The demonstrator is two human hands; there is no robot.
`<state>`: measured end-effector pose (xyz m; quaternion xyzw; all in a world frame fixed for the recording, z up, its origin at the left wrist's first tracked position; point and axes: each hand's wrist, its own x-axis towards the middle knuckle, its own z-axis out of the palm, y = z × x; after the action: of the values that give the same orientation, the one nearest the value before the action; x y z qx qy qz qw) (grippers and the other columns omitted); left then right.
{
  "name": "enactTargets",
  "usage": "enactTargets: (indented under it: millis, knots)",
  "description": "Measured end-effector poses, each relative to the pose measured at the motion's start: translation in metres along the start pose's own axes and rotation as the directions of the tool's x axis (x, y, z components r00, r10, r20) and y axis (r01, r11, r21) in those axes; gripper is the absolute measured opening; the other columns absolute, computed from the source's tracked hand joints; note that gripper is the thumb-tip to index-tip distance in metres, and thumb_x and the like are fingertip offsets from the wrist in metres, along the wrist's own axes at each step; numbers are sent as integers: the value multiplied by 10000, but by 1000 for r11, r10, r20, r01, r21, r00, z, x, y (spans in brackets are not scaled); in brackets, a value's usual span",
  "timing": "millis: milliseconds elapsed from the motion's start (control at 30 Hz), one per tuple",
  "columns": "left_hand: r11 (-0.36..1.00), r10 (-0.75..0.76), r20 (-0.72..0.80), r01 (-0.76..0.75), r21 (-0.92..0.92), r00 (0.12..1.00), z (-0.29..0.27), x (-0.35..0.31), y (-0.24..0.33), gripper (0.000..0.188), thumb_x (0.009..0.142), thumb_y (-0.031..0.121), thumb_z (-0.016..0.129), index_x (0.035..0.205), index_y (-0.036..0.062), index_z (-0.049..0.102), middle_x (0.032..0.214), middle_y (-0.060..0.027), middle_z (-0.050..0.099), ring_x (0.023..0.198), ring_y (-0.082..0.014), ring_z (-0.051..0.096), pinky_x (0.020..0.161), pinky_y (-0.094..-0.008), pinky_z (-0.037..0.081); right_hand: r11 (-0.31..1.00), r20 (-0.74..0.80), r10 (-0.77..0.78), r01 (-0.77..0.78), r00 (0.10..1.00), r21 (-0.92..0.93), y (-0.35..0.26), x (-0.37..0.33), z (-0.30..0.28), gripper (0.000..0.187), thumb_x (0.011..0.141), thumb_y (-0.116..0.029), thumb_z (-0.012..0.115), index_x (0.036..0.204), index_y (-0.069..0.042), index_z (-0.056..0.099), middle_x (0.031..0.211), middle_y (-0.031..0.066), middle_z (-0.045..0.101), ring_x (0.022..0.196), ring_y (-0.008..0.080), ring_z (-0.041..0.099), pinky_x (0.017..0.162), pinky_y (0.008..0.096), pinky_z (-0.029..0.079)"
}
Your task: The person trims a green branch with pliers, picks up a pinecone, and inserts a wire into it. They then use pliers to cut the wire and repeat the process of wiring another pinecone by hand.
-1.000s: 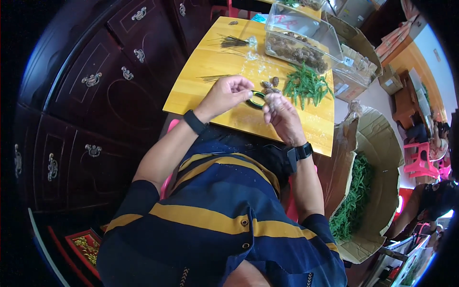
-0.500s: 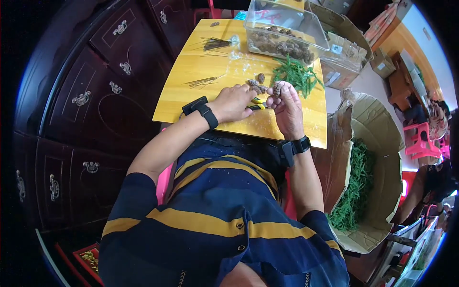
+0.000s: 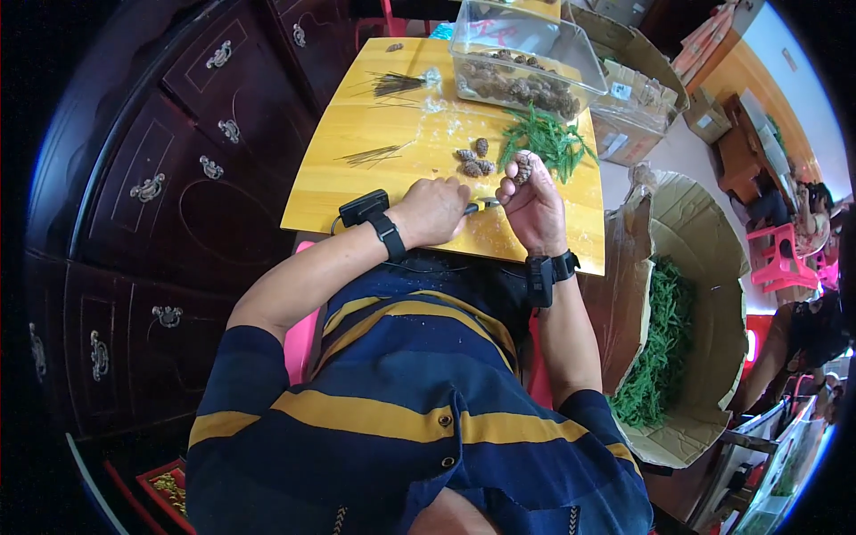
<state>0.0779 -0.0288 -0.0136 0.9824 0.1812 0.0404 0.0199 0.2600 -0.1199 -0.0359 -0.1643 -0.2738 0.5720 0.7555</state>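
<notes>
My right hand (image 3: pixel 537 209) pinches a small brown pine cone (image 3: pixel 523 169) upright between thumb and fingers, above the yellow table (image 3: pixel 357 198). My left hand (image 3: pixel 432 212) is closed around the handles of yellow-and-black pliers (image 3: pixel 481 206), whose head points toward my right hand; most of the handles are hidden in the palm. Several loose pine cones (image 3: pixel 473 168) lie together just beyond the pliers. Green artificial sprigs (image 3: pixel 548 143) are heaped behind my right hand. Thin dark wires (image 3: pixel 374 155) rest on the left of the table, and a thicker wire bundle (image 3: pixel 398 84) lies farther back.
A clear plastic bin (image 3: pixel 526 53) of pine cones stands at the table's far right. Right of the table is an open cardboard box (image 3: pixel 713 267) holding green sprigs. Dark drawers (image 3: pixel 187 196) line the left side. Another person sits near a pink stool (image 3: pixel 777 254) at far right.
My left hand has drawn slightly left and back with the pliers, away from my right hand. The pine cone in my right hand now stands more upright and in fuller view.
</notes>
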Motion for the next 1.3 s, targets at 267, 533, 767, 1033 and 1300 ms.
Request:
enactTargets:
  millis: [267, 533, 767, 1033, 1300]
  knots:
    - [839, -203, 113, 232, -493, 973, -37, -51, -12, 224, 888, 126, 605, 1084, 22, 577, 925, -240, 655, 878, -402, 663, 758, -479, 515, 1000, 65, -13, 11, 998, 21, -6, 1, 5, 269, 1030, -256, 545, 1227, -73, 554, 1031, 68, 609, 837, 169, 579, 777, 309, 482]
    - [876, -236, -146, 145, -461, 961, -63, -68, -3, 419, 819, 11, 606, 1230, 46, 529, 1044, -217, 664, 965, -412, 651, 819, -498, 513, 980, 24, 2, 3, 1000, -197, 3, -2, 19, 252, 1061, -254, 502, 1209, -56, 551, 993, 85, 637, 788, 169, 609, 761, 276, 508]
    - [922, -260, -210, 178, -344, 942, -61, -68, -3, 445, 808, 6, 605, 1243, 58, 523, 1077, -194, 642, 996, -404, 639, 828, -497, 515, 914, 6, -35, 34, 999, -404, 11, -2, 21, 248, 1069, -269, 501, 1198, -64, 554, 993, 89, 682, 784, 149, 632, 761, 266, 516]
    - [938, -280, -245, 211, -273, 928, -56, -69, -3, 419, 817, 6, 595, 1227, 65, 533, 1039, -183, 633, 971, -396, 638, 801, -510, 516, 827, 13, -79, 73, 997, -557, 15, -3, 26, 230, 1068, -272, 509, 1179, -78, 565, 995, 83, 694, 787, 136, 642, 763, 266, 523]
    - [926, -337, -161, 295, -234, 928, -52, -68, -6, 211, 927, 128, 613, 1117, 70, 541, 1004, -164, 646, 947, -391, 641, 766, -495, 504, 906, -48, 101, -112, 994, -407, 15, 0, 13, 222, 1051, -268, 541, 1173, -84, 571, 917, 61, 669, 756, 141, 632, 745, 263, 520]
